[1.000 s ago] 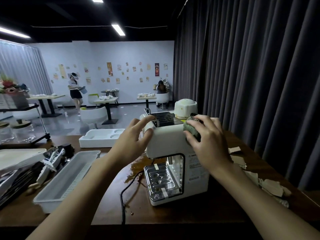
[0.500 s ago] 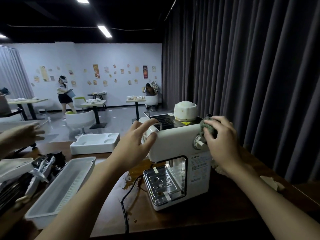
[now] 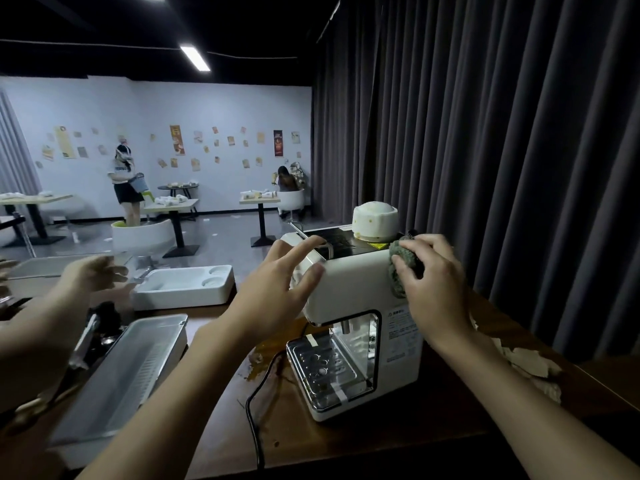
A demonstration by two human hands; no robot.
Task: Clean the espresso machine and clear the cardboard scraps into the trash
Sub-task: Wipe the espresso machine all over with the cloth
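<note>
A cream espresso machine [image 3: 356,282] stands on the wooden table [image 3: 311,441], with a metal drip tray [image 3: 325,372] in front and a white round cap [image 3: 375,220] on top. My left hand [image 3: 277,289] rests on the machine's upper left corner, fingers spread. My right hand [image 3: 433,275] presses a grey-green cloth [image 3: 401,261] against the machine's upper right front. Torn cardboard scraps [image 3: 530,365] lie on the table to the right of the machine, partly hidden by my right arm.
A brown spill [image 3: 273,351] and the black power cord [image 3: 256,403] lie left of the machine. A metal tray [image 3: 131,372], a white foam tray [image 3: 187,285] and another person's arm [image 3: 52,317] are at the left. A dark curtain [image 3: 502,150] hangs close behind.
My right hand has rubbed the cloth across the machine's upper front and right corner. Another person's hand has come in from the left. The view has shifted right.
</note>
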